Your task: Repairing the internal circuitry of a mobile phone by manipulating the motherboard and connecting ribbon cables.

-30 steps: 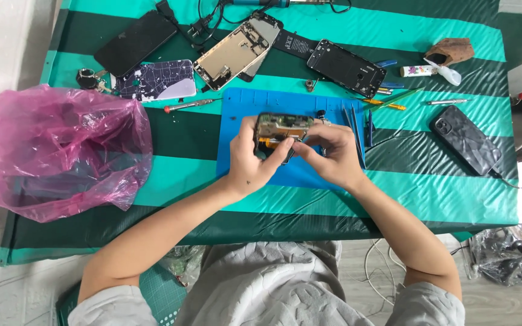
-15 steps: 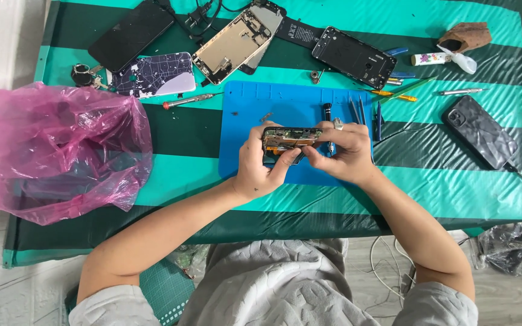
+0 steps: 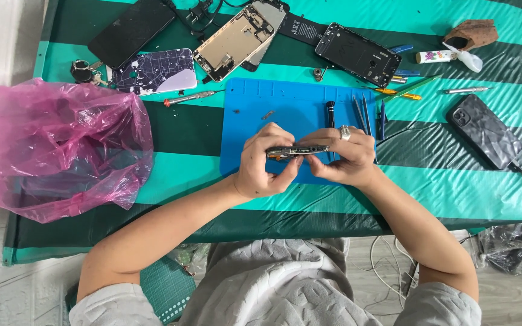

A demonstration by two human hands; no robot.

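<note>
I hold an opened phone body (image 3: 296,151) edge-on between both hands, just above a blue work mat (image 3: 291,102). My left hand (image 3: 262,163) grips its left end with thumb and fingers. My right hand (image 3: 344,158), a ring on one finger, pinches its right end. Only the thin side of the phone shows, with small parts along it.
A pink plastic bag (image 3: 55,148) lies at the left. Several dismantled phones (image 3: 232,43) and a dark frame (image 3: 357,53) lie at the back. Thin tools (image 3: 364,113) rest on the mat's right side, a screwdriver (image 3: 190,97) to its left, a black phone (image 3: 484,130) at right.
The phone body has turned from lying with its open side up to edge-on between my hands. Both hands stayed over the mat.
</note>
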